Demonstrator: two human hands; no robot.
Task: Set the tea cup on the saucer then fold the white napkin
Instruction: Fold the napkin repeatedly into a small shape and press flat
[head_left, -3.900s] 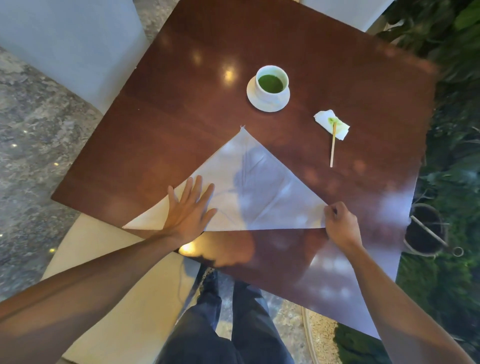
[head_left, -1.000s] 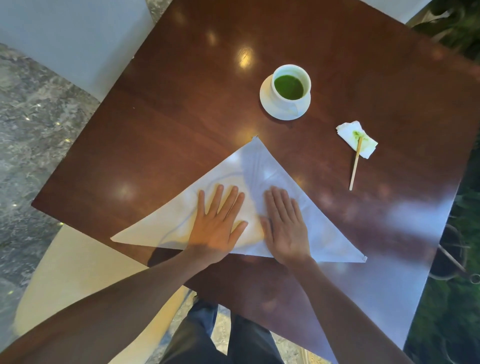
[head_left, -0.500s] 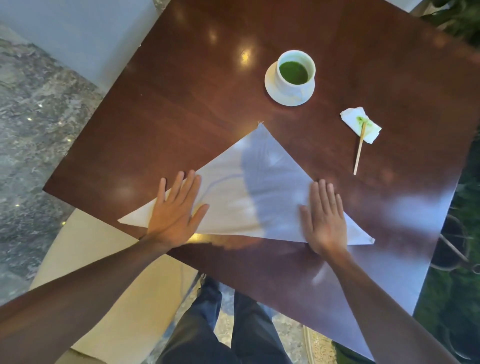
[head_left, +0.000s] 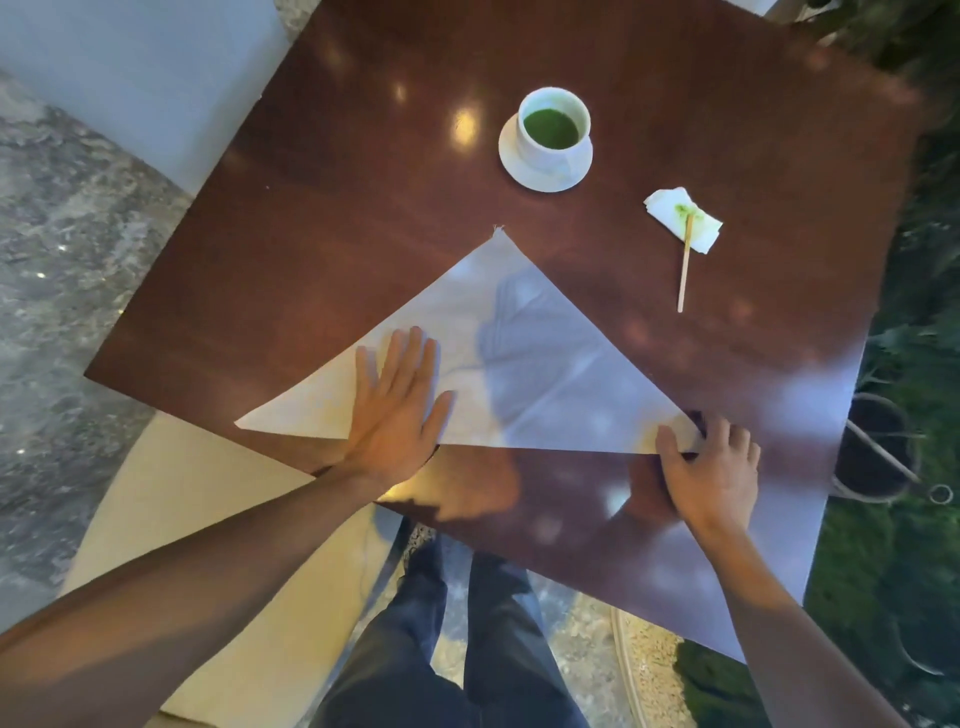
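A white tea cup (head_left: 555, 132) holding green tea stands on its white saucer (head_left: 514, 165) at the far middle of the dark wooden table (head_left: 322, 218). The white napkin (head_left: 524, 364) lies flat in front of me as a triangle, its tip pointing toward the cup. My left hand (head_left: 397, 405) presses flat on the napkin's left half, fingers spread. My right hand (head_left: 709, 473) pinches the napkin's right corner at the long near edge.
A small crumpled tissue (head_left: 683, 218) stained green lies right of the saucer with a wooden stir stick (head_left: 685, 270) across it. A pale chair seat (head_left: 171, 499) is at lower left, my legs below the table edge, and plants with a pot (head_left: 872, 447) to the right.
My right hand slid from lying flat on the napkin out to its right corner and closed on it. My left hand shifted slightly toward the middle and stays flat.
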